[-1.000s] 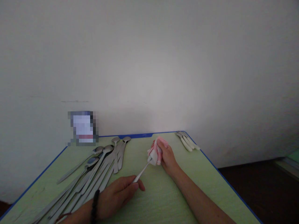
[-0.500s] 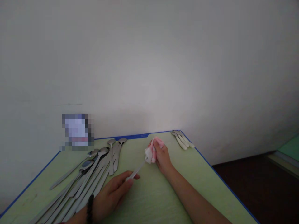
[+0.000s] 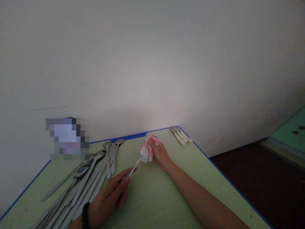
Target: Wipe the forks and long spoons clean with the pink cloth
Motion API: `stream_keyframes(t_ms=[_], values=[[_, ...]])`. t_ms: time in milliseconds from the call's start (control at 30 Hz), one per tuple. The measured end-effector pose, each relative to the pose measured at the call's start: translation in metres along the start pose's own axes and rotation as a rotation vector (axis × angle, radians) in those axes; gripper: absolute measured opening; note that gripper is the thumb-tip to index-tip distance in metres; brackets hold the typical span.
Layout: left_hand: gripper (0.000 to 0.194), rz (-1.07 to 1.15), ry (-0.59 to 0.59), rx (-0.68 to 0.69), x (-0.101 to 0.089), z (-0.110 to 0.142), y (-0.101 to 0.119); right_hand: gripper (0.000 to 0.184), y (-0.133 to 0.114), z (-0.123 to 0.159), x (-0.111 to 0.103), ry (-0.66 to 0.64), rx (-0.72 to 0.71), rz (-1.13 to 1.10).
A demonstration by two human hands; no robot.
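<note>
My left hand, a dark beaded bracelet at its wrist, pinches the handle of a metal spoon. The handle slants up and to the right. Wrapped around the spoon's far end is a pink and white cloth, which hides most of the head; a small shiny rounded edge shows above it. My right hand is closed on the cloth. To the left of my left hand lies a spread of metal spoons and other long-handled cutlery, overlapping one another.
Several forks with cream handles lie together at the table's far right corner. A blurred-out phone-like object leans by the wall at the far left. The light green table has a blue edge and meets the wall. Dark floor shows to the right.
The view has turned slightly, shifting the table contents left. The spoon is tilted more steeply, and a shiny edge now shows above the cloth. Both hands keep their holds.
</note>
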State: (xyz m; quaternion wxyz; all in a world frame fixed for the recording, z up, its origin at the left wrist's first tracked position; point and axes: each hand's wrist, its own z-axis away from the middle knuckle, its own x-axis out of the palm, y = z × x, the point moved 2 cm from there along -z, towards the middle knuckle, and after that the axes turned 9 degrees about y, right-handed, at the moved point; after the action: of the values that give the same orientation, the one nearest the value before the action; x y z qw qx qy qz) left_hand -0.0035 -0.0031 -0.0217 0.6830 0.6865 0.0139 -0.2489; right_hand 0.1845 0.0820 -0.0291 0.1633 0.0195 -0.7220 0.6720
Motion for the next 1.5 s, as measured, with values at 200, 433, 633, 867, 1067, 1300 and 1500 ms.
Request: stream_keyframes(t_ms=[200, 433, 633, 867, 1067, 1300, 1500], values=[[0.063, 0.021, -0.008, -0.046, 0.003, -0.001, 0.001, 0.040, 0.000, 0.000, 0.001, 0.036, 0.019, 0.118], [0.055, 0.081, 0.034, 0.010, 0.001, 0.002, 0.004, 0.031, 0.001, -0.004, 0.001, 0.163, 0.111, -0.217], [0.053, 0.072, 0.010, 0.059, -0.001, 0.000, 0.005, 0.014, 0.000, -0.007, 0.003, 0.127, 0.149, -0.425], [0.049, 0.096, 0.035, 0.056, -0.001, 0.000, 0.001, 0.008, 0.006, -0.015, -0.004, 0.123, 0.184, -0.541], [0.042, -0.001, -0.016, 0.069, 0.000, -0.001, -0.002, 0.008, 0.008, -0.016, -0.005, 0.108, 0.225, -0.538], [0.027, -0.204, -0.052, 0.082, 0.001, 0.003, 0.011, 0.018, 0.005, -0.007, 0.003, -0.007, 0.219, -0.348], [0.028, -0.272, -0.068, 0.090, -0.001, 0.008, 0.005, 0.011, 0.005, -0.008, 0.000, 0.118, 0.139, -0.397]])
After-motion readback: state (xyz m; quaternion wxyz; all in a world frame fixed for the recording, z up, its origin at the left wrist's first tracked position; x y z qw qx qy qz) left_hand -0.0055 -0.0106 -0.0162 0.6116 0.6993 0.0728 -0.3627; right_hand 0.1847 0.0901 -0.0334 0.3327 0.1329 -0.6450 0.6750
